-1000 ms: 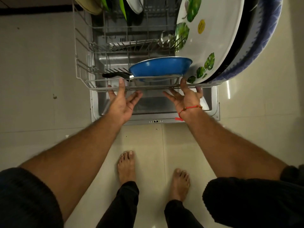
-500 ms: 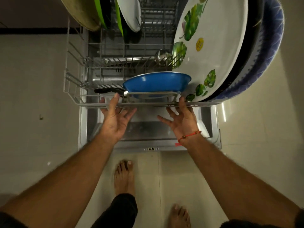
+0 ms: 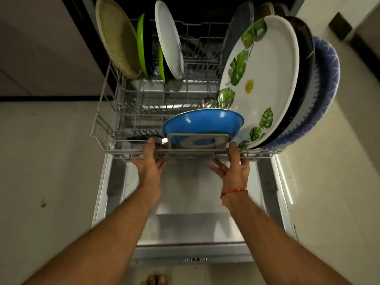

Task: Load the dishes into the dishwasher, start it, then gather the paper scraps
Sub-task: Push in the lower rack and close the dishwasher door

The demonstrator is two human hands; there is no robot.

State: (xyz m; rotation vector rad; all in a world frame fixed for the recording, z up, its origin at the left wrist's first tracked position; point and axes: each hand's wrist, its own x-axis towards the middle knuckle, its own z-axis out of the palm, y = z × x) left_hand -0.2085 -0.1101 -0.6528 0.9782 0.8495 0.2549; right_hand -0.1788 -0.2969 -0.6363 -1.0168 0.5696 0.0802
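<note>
Dishwasher rack (image 3: 98, 138), seen from the head camera, sits straight ahead of both hands, pulled out over the lowered door (image 3: 185, 227), and its front rail runs crosswise, from one hand to the other. The left hand (image 3: 149, 163) has its fingers laid on that rail just left of the rack's handle loop, fingers fairly straight and spread, pressing and not wrapped round the wire as far as the view shows. The right hand (image 3: 233, 169) meets the same rail just right of the loop, its fingers also extended and apart, thumb splayed toward the middle; a red thread (image 3: 234, 191) circles that wrist. Both hands are level with each other and equally near the rail, one to each side of the middle, so a push should travel straight along the rack's run into the cabinet, away from the person. Just beyond the fingertips a blue pan (image 3: 202, 122) lies bottom-out against the front, its dark handle (image 3: 139, 138) reaching toward the left hand. Beyond the right hand a big leaf-printed plate (image 3: 265, 79) leans with darker plates behind it, overhanging the rack's right edge; beyond the left hand stand a woven mat (image 3: 117, 38), green plates (image 3: 141, 46) and a white plate (image 3: 168, 38). My reading is that loading is done and the rack wants sliding home, evenly, or those tall leaning plates may rattle or foul the opening.
</note>
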